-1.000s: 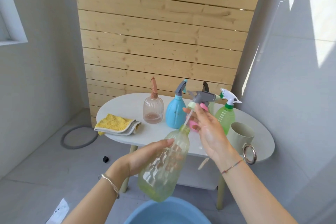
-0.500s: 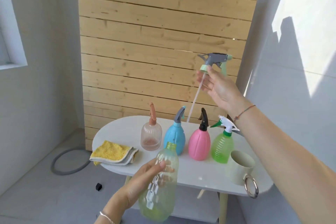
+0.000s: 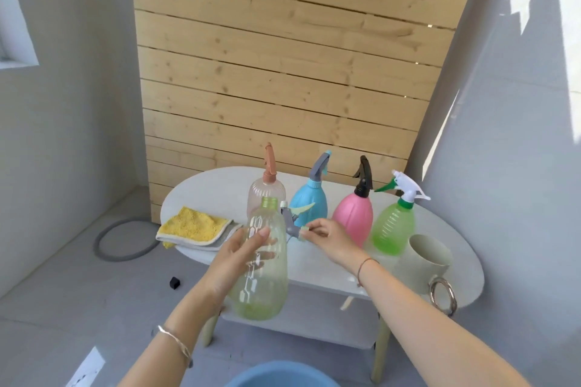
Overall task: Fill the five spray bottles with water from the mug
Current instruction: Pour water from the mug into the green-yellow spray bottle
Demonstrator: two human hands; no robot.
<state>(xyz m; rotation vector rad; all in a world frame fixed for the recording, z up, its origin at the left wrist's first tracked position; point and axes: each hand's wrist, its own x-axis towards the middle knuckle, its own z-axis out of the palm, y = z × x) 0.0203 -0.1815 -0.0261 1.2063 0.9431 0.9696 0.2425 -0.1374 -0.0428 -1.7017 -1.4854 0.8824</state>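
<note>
My left hand [image 3: 234, 256] grips a clear pale-green bottle [image 3: 263, 273] with an uncapped neck, held upright in front of the white oval table [image 3: 317, 267]. My right hand [image 3: 330, 237] holds its grey and green spray head [image 3: 295, 221] low over the table, just right of the bottle's neck. Behind stand a clear peach bottle [image 3: 267, 188], a blue bottle [image 3: 309, 199], a pink bottle [image 3: 353, 217] and a green bottle [image 3: 394, 225], all capped. A pale green mug [image 3: 424, 262] with a metal ring handle stands at the right of the table.
A folded yellow cloth [image 3: 195, 228] lies on the table's left end. A blue basin rim [image 3: 279, 375] shows at the bottom. A grey hose ring [image 3: 125, 240] and a small black piece [image 3: 175, 283] lie on the floor. A wooden slat wall stands behind.
My right hand has pulled the spray head out of the bottle, lifted it high, then brought it down to the table. My left hand has kept hold of the bottle.
</note>
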